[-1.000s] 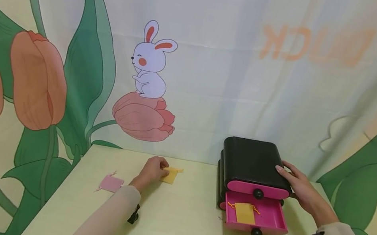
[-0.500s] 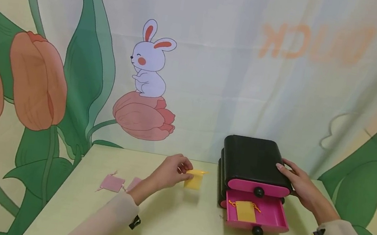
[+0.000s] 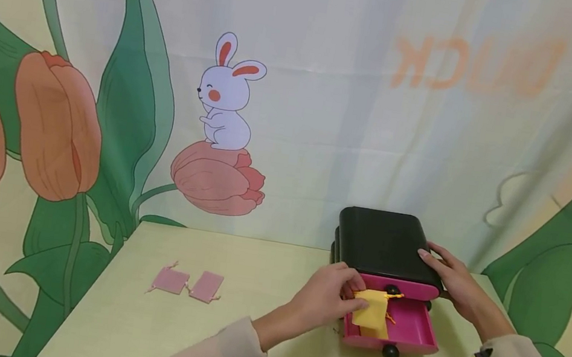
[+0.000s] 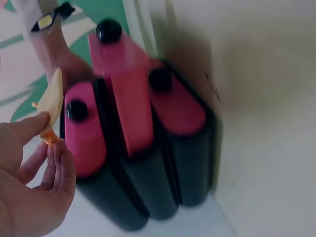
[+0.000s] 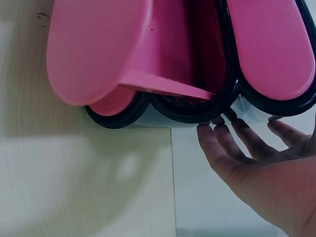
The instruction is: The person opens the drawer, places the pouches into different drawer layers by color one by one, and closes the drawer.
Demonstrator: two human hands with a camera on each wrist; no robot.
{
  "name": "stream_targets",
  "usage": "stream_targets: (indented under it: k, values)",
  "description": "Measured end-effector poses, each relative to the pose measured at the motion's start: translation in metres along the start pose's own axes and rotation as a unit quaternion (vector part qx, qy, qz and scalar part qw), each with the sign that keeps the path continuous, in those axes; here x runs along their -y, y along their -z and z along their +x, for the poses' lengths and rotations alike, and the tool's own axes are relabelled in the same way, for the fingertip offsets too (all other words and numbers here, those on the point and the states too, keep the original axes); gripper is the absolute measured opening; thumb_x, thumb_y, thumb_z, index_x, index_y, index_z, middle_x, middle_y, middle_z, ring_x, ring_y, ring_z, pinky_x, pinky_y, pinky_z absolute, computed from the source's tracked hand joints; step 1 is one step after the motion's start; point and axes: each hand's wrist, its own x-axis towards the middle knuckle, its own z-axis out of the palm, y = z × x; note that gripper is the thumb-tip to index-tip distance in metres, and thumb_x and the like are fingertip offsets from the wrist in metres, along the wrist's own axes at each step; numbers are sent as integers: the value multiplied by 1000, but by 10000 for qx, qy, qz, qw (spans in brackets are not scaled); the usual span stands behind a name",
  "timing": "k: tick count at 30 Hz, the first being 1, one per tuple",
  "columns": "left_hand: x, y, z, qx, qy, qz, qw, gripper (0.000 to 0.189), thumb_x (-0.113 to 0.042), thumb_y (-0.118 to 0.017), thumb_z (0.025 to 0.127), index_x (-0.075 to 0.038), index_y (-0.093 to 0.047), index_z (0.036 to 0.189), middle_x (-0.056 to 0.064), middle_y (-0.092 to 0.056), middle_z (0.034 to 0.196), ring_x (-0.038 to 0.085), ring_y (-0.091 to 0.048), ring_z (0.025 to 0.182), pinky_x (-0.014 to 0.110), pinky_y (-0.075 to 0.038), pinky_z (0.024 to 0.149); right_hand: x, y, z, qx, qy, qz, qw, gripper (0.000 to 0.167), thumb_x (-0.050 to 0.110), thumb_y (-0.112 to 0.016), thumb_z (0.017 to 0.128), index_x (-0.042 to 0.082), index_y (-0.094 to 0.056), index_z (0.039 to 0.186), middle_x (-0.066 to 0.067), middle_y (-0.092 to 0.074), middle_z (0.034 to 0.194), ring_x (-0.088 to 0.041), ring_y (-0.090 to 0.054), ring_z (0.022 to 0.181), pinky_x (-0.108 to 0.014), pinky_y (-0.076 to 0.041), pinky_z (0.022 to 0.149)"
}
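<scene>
My left hand [image 3: 321,293] pinches a yellow drawstring pouch [image 3: 369,312] by its gathered top, above the pulled-out pink drawer [image 3: 418,348]. Behind it a second yellow pouch [image 3: 382,333] lies in that drawer, mostly covered. The left wrist view shows the held pouch [image 4: 52,101] edge-on between thumb and fingers. My right hand [image 3: 459,288] rests against the right side of the black drawer cabinet [image 3: 384,241], thumb at its top edge. In the right wrist view, the extended fingertips [image 5: 205,131] touch the cabinet's side.
Two pink drawstring pouches, one [image 3: 171,280] left of the other [image 3: 206,287], lie on the table [image 3: 113,313]. A printed curtain [image 3: 307,145] hangs behind. Round black knobs [image 3: 390,353] stick out from the drawer fronts.
My left hand has carried the yellow pouch rightward from the table to over the drawer. Both pink pouches now show in full. My right hand stays at the cabinet.
</scene>
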Motion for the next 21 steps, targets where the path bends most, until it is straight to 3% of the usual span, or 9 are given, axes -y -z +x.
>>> stream_targets:
  k: [4,10,14,21]
  values:
    - [-13,-27,6,-109,25,98,9999,20,-27,-87,92,-17,-73,102,-11,-61,95,-3,-58,83,7,-49,75,0,0,-1,-22,-27,-45,10000,91,61,-49,107,10,-8,171,-35,-30,164,-50,-48,141,-60,-51,107]
    - [-26,-58,11,-375,385,338,9980,23,-29,-89,90,-19,-71,100,-14,-61,94,-6,-56,83,6,-47,74,0,0,-1,-26,-67,-39,10000,91,62,-48,107,11,-8,171,-35,-31,164,-49,-48,141,-63,-47,109]
    - [-27,-71,12,-681,602,534,9944,24,-32,-89,89,-20,-70,97,-14,-60,91,-5,-53,80,10,-47,75,0,0,-1,-30,-67,-54,10000,90,61,-47,108,12,-7,171,-36,-31,163,-49,-50,140,-64,-46,110]
    - [-20,-89,13,-1070,841,438,9897,28,-37,-88,89,-21,-66,93,-13,-57,87,-2,-50,77,20,-50,76,0,0,-1,-27,-80,-30,10000,91,62,-48,107,12,-6,171,-35,-30,164,-47,-52,139,-62,-47,110]
